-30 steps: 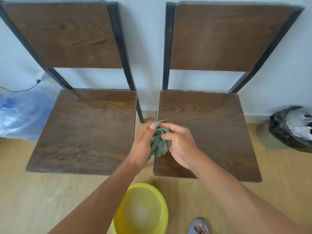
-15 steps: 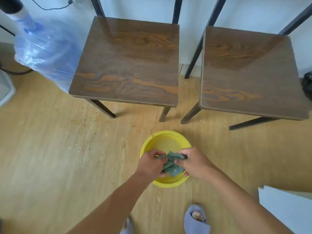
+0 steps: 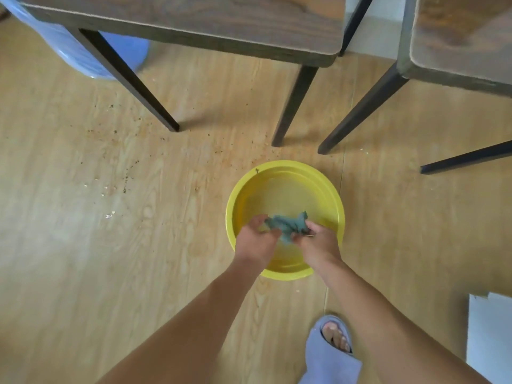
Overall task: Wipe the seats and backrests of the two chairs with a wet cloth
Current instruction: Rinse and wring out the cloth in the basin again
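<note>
A bunched green cloth [image 3: 288, 223] is held between my left hand [image 3: 256, 242] and my right hand [image 3: 318, 242], both closed on it. The hands are low inside a yellow basin [image 3: 285, 173] of water on the floor. Only the front edges of the two brown wooden chair seats show at the top: the left chair [image 3: 194, 15] and the right chair [image 3: 465, 37]. Their black legs stand just beyond the basin. The backrests are out of view.
The floor is light wood with crumbs scattered left of the basin. A blue plastic-wrapped water jug [image 3: 83, 56] sits behind the left chair's leg. My foot in a blue slipper [image 3: 329, 353] stands at the bottom right. A white object [image 3: 490, 336] lies at the right edge.
My hands carried the cloth from above the chair seats down into the yellow basin. The view tilted down, so the backrests left the picture.
</note>
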